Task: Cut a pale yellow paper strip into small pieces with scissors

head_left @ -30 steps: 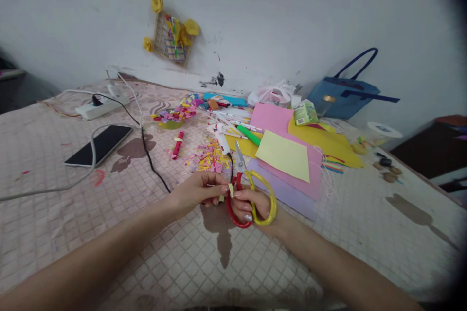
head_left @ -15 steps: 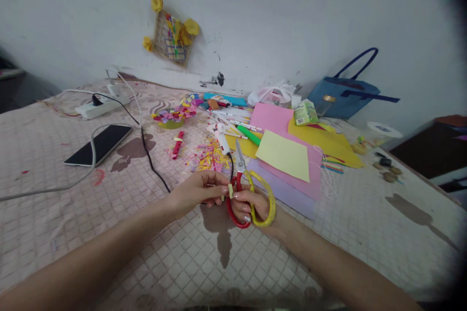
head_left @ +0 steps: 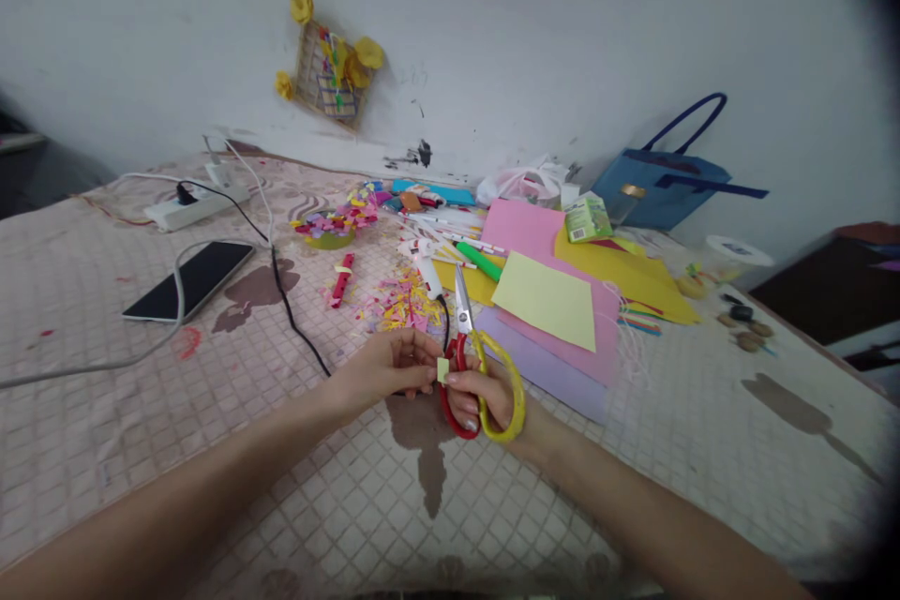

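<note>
A small pale yellow piece (head_left: 442, 369) is pinched between the fingertips of both hands near the middle of the view. My left hand (head_left: 397, 366) grips its left side with thumb and fingers closed. On the other side, my right hand (head_left: 482, 394) pinches it and also has the scissors (head_left: 462, 309) hooked over its fingers. The scissors have one red and one yellow handle, and their blades point away, nearly together. Just beyond the hands lie colourful paper scraps (head_left: 408, 300) and a white glue gun (head_left: 424, 268).
Pale yellow paper (head_left: 545, 300) lies on pink and purple sheets to the right. A phone (head_left: 189, 281), a power strip (head_left: 197, 206) and cables occupy the left. A blue bag (head_left: 661, 187) leans by the wall. A ring of coloured bits (head_left: 330, 230) stands further back.
The small yellow piece has turned and shows a broader face. The scissors and right hand have shifted very slightly.
</note>
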The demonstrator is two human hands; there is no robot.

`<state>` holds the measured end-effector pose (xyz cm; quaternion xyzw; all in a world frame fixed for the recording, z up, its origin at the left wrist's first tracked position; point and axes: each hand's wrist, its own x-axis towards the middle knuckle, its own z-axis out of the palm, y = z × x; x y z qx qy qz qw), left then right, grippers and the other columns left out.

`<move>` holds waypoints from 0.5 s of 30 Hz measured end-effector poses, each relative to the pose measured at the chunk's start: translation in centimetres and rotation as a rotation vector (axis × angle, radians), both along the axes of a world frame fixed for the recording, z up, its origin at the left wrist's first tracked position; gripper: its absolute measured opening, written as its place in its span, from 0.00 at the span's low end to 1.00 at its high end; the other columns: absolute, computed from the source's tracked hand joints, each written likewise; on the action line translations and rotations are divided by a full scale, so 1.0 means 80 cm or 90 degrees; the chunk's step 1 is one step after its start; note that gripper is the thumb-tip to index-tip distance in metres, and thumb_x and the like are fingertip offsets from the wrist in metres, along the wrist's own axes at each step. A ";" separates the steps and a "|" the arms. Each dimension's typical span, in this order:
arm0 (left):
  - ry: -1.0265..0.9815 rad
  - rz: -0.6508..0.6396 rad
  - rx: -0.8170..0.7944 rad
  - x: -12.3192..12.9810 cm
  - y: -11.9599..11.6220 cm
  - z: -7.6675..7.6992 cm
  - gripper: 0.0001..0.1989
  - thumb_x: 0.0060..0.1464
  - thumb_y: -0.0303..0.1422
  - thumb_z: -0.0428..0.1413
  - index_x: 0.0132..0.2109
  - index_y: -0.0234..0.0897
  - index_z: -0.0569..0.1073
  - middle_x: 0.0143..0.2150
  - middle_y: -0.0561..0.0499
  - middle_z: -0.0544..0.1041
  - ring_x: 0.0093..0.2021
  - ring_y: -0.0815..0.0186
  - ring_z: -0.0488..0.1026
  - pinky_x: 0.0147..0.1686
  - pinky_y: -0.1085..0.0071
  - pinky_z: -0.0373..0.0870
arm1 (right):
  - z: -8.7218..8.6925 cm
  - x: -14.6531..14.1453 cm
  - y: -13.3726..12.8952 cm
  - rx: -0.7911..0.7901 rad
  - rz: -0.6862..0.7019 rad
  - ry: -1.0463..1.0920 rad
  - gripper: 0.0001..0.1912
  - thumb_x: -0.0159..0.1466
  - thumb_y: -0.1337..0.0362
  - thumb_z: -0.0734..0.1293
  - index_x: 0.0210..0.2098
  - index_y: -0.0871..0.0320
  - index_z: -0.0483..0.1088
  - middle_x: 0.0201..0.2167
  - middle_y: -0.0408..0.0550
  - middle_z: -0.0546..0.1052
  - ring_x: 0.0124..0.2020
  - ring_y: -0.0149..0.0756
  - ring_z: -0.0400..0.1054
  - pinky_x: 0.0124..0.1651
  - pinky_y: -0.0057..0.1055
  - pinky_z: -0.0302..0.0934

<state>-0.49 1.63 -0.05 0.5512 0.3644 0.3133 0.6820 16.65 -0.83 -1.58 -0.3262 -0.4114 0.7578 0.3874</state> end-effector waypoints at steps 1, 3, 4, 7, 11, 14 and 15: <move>-0.001 -0.003 0.002 0.000 0.000 0.000 0.15 0.44 0.32 0.62 0.40 0.32 0.68 0.29 0.53 0.71 0.26 0.73 0.68 0.23 0.77 0.61 | 0.000 0.000 0.000 -0.001 0.000 -0.002 0.14 0.51 0.61 0.67 0.21 0.57 0.56 0.10 0.32 0.57 0.10 0.22 0.48 0.14 0.22 0.44; -0.004 -0.007 -0.007 0.000 0.000 0.000 0.14 0.45 0.33 0.61 0.38 0.32 0.69 0.29 0.53 0.72 0.26 0.73 0.68 0.23 0.77 0.61 | 0.000 0.000 0.000 -0.002 0.003 -0.004 0.14 0.51 0.61 0.67 0.22 0.57 0.55 0.09 0.31 0.57 0.09 0.22 0.48 0.14 0.22 0.45; -0.005 -0.010 -0.018 0.000 0.000 0.001 0.13 0.45 0.34 0.61 0.38 0.32 0.69 0.29 0.53 0.72 0.26 0.73 0.68 0.24 0.77 0.61 | 0.000 -0.001 0.000 -0.002 0.005 -0.003 0.14 0.51 0.61 0.67 0.22 0.57 0.55 0.09 0.31 0.57 0.09 0.21 0.48 0.14 0.22 0.45; -0.018 -0.015 -0.057 0.001 -0.001 0.005 0.11 0.47 0.35 0.60 0.36 0.32 0.70 0.26 0.54 0.71 0.26 0.74 0.67 0.25 0.77 0.60 | 0.000 -0.001 0.000 0.002 0.016 -0.005 0.15 0.51 0.61 0.67 0.21 0.57 0.55 0.09 0.31 0.57 0.09 0.21 0.48 0.13 0.22 0.44; -0.035 -0.007 -0.083 0.001 -0.002 0.004 0.12 0.46 0.35 0.60 0.37 0.34 0.72 0.25 0.55 0.71 0.25 0.74 0.66 0.25 0.77 0.59 | 0.001 0.000 0.001 0.006 0.026 -0.007 0.15 0.51 0.60 0.67 0.20 0.57 0.55 0.09 0.32 0.56 0.09 0.21 0.48 0.13 0.22 0.44; -0.029 -0.014 -0.081 0.001 -0.001 0.003 0.13 0.45 0.34 0.61 0.38 0.34 0.73 0.25 0.54 0.71 0.25 0.74 0.67 0.25 0.76 0.60 | 0.003 0.000 0.000 0.006 0.034 -0.015 0.14 0.51 0.60 0.67 0.20 0.57 0.56 0.09 0.32 0.56 0.09 0.21 0.48 0.13 0.22 0.45; -0.025 -0.017 -0.077 0.001 -0.001 0.003 0.13 0.45 0.34 0.61 0.38 0.33 0.73 0.26 0.54 0.72 0.25 0.74 0.67 0.26 0.76 0.60 | 0.003 0.000 0.000 0.007 0.035 -0.019 0.14 0.51 0.60 0.67 0.20 0.57 0.56 0.09 0.32 0.57 0.09 0.21 0.49 0.13 0.22 0.45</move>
